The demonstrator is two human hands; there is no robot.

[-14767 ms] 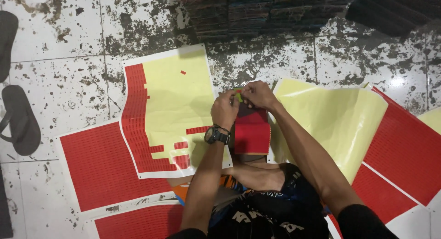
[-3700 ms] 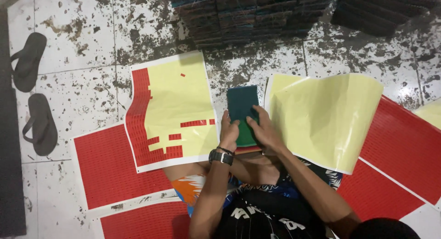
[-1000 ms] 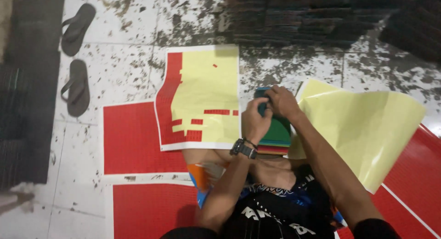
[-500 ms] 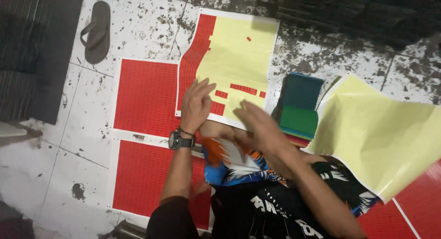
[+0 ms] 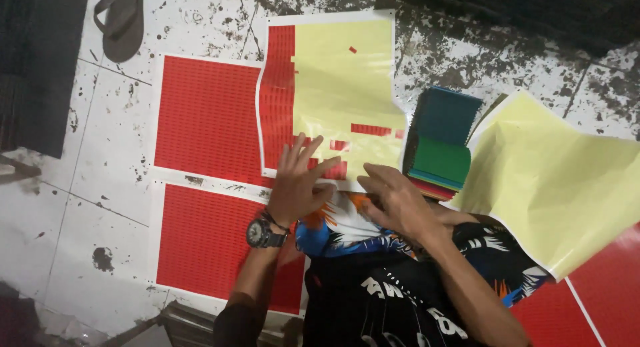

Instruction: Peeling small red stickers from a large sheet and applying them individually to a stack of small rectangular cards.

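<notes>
My left hand [image 5: 299,179] lies flat with fingers spread on the lower edge of a yellow backing sheet [image 5: 340,80] that still carries red stickers along its left side and a few strips near the bottom. My right hand [image 5: 395,199] hovers just right of it, fingers loosely apart, holding nothing, close to the sheet's bottom right corner. A stack of coloured cards [image 5: 440,147], green and teal on top, rests on the floor to the right of the sheet, apart from both hands.
Two full red sticker sheets [image 5: 207,120] lie on the stained tile floor at left. An empty yellow backing sheet [image 5: 560,180] curls up at right over more red sheets [image 5: 600,287]. A sandal [image 5: 123,20] sits top left; dark stacks line the far edge.
The view swung left and closer. My hands let go of the card stack, which now lies on the floor, and moved down-left onto the partly peeled sheet.
</notes>
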